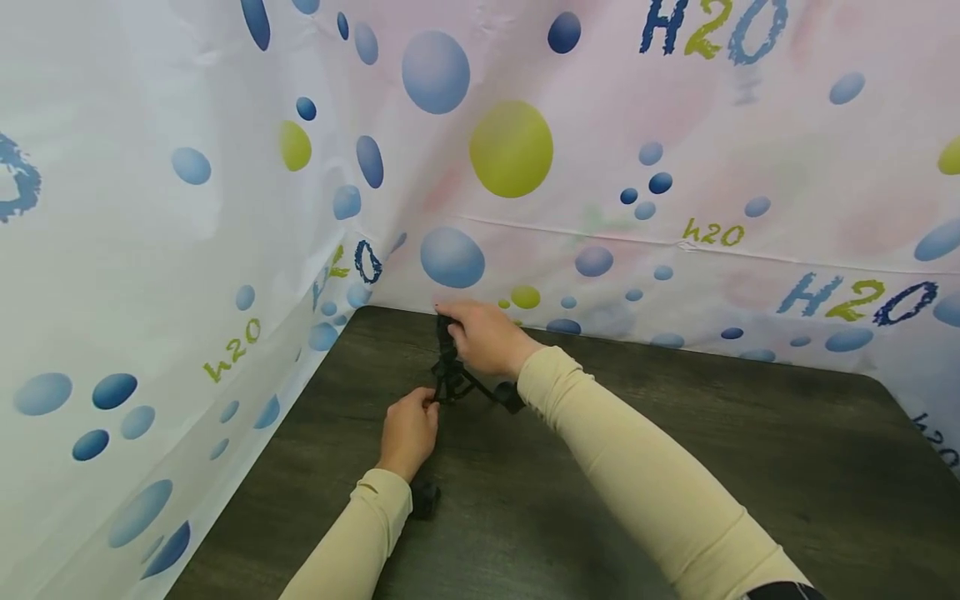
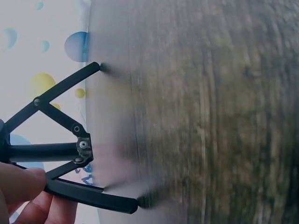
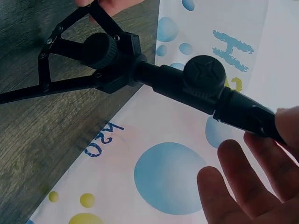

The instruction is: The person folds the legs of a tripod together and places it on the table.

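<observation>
A black tripod stand (image 1: 448,375) is upright at the far left of the dark table, its folding legs spread. My right hand (image 1: 491,337) pinches the top of its column between thumb and fingers; in the right wrist view the other fingers (image 3: 233,158) stand partly apart from it. A round knob (image 3: 203,77) with a star sits on the column, and a second knob (image 3: 99,50) is lower, by the leg joint. Low down, my left hand (image 1: 408,429) grips one leg (image 2: 93,195) between thumb and fingers. In the left wrist view the leg tips come right at the tabletop.
The dark wood-grain table (image 1: 675,450) extends to the right and toward me. White sheeting (image 1: 600,208) printed with bubbles and H2O lettering rises along its left and back edges, close behind the stand. Small black boxes (image 1: 426,500) sit at both wrists.
</observation>
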